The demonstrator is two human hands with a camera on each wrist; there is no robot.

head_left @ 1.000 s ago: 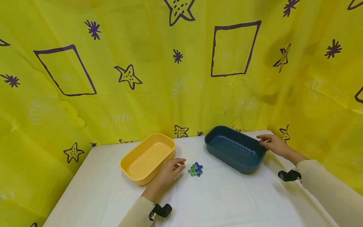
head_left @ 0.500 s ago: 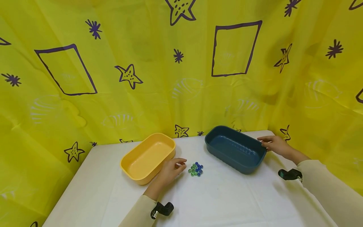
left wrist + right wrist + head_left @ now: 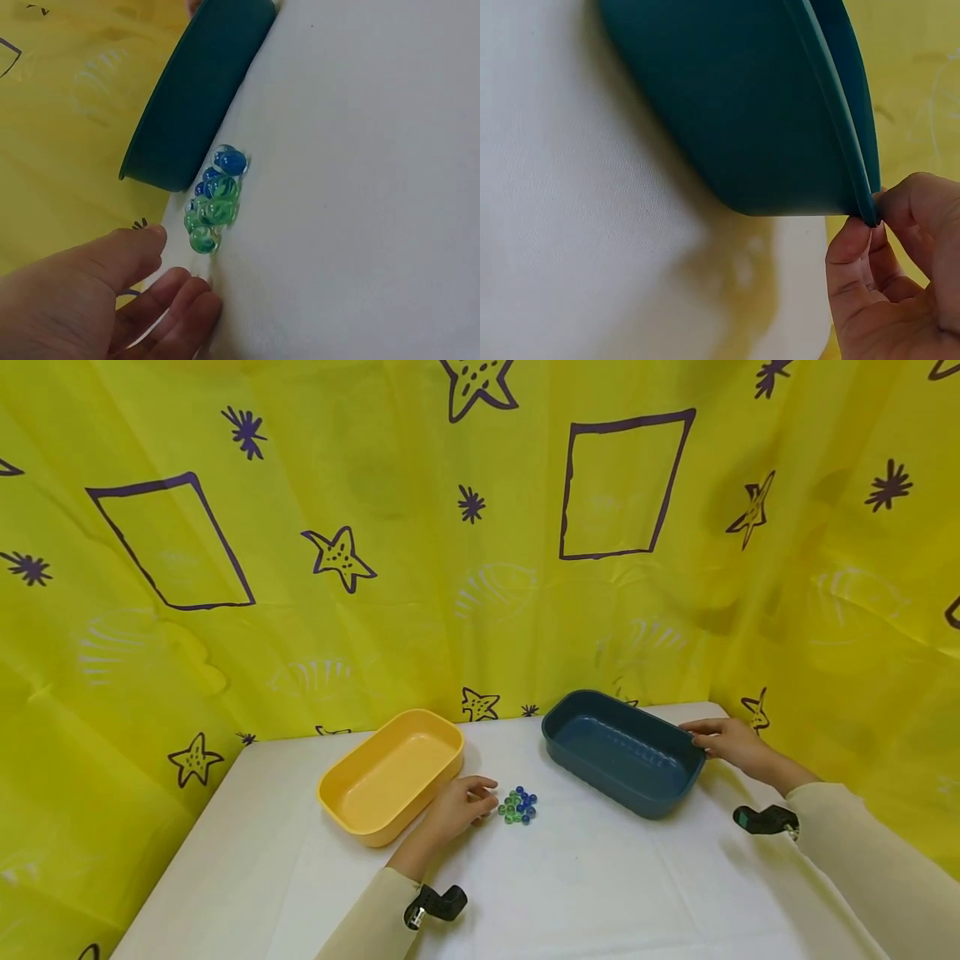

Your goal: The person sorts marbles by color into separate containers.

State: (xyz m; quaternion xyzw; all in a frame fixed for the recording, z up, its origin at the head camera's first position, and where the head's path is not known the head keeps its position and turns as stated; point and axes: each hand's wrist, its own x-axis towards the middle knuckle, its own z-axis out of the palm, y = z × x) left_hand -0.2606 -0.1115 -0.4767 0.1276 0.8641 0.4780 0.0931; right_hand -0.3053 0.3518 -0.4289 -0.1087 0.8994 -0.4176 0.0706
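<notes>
Blue and green glass marbles [image 3: 517, 806] lie in a small cluster on the white table. Just left of them is my left hand [image 3: 455, 808], its thumb and fingers parted with nothing between them; in the left wrist view the fingertips are close to the nearest green marble [image 3: 202, 240]. My right hand [image 3: 735, 747] pinches the rim of the dark teal tub [image 3: 622, 760] at its right end, thumb on one side and fingers on the other, as the right wrist view shows. The tub stands on the table, with nothing seen inside it.
A yellow tub [image 3: 392, 777] stands behind and left of my left forearm. The white table [image 3: 600, 893] ends at a yellow curtain [image 3: 405, 627] printed with stars and squares, which hangs at the back and sides.
My left hand has shifted slightly right, its fingertips now closer to the marbles. The right hand stays at the teal tub's rim, and both tubs are where they were.
</notes>
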